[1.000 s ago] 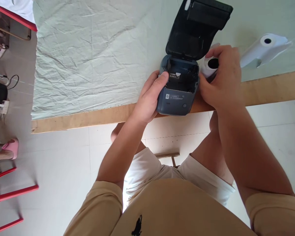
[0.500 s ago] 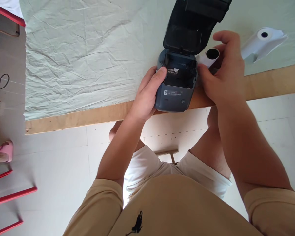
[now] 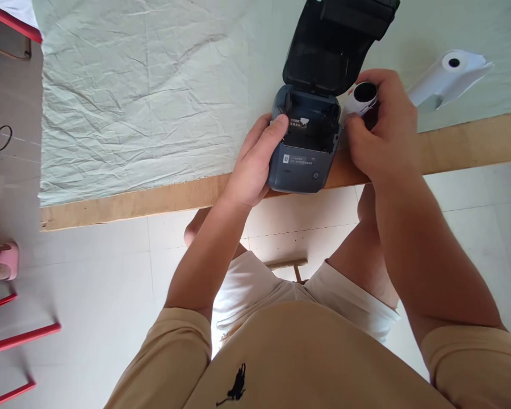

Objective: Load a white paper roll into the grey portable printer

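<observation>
A dark blue label printer [image 3: 298,173] stands at the table's front edge, its black lid [image 3: 319,54] swung up and its roll bay bare. My left hand [image 3: 255,162] grips the printer's left side, thumb over the rim of the bay. Just right of the printer, my right hand [image 3: 385,128] is closed around a small white paper roll [image 3: 357,107] with a wide dark core. Part of that roll is hidden by my fingers. Farther right lies a longer white paper roll [image 3: 434,76] with a loose end, apart from both hands.
A wrinkled pale green cloth [image 3: 145,102] covers the table, leaving a bare wooden edge [image 3: 153,204] along the front. Red metal bars [image 3: 21,339] stand on the floor at left, near a person's foot in a pink slipper [image 3: 8,261]. A cable [image 3: 4,139] hangs at the far left.
My right hand's fingers have drawn in from a looser spread to close around the small roll, which has tilted slightly and shifted a little left. My left hand still holds the printer.
</observation>
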A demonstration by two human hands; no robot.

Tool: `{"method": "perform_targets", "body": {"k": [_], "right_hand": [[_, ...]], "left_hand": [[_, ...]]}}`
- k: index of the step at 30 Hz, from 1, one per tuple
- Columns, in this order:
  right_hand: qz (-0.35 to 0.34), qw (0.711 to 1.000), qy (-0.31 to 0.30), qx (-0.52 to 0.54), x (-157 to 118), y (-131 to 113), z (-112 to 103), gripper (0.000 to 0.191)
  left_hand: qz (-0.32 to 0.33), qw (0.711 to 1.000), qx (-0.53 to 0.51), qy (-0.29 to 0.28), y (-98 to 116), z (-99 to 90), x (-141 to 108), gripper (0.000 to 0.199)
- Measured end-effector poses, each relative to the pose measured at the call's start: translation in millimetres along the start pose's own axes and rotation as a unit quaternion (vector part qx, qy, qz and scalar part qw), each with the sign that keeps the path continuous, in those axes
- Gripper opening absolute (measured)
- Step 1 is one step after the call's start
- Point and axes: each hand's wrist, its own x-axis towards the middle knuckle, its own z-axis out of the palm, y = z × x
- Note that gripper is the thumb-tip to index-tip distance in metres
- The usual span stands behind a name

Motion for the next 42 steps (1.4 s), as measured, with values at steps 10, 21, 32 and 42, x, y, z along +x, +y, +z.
{"method": "perform_targets", "body": {"k": [10,21,32,42], "right_hand": [[-0.025,1.000,-0.003,0.008,2,9,0,0.079],[-0.030,1.000,-0.004,-0.001,4,-6,3,0.060],[-0.036,0.998,-0.037,0.025,-8,-11,-8,0.045],[-0.086,0.994,-0.053,0.033,-3,2,-4,0.040]], "left_hand": [[0.012,0.999,-0.013,-0.029,-1,-2.0,3,0.029],[0.009,1.000,-0.023,-0.004,-1,0.3,4,0.037],[0.030,0.999,-0.036,0.000,-7,-0.1,6,0.043],[-0.001,0.999,-0.052,0.014,-9,-2.1,16,0.045]]}}
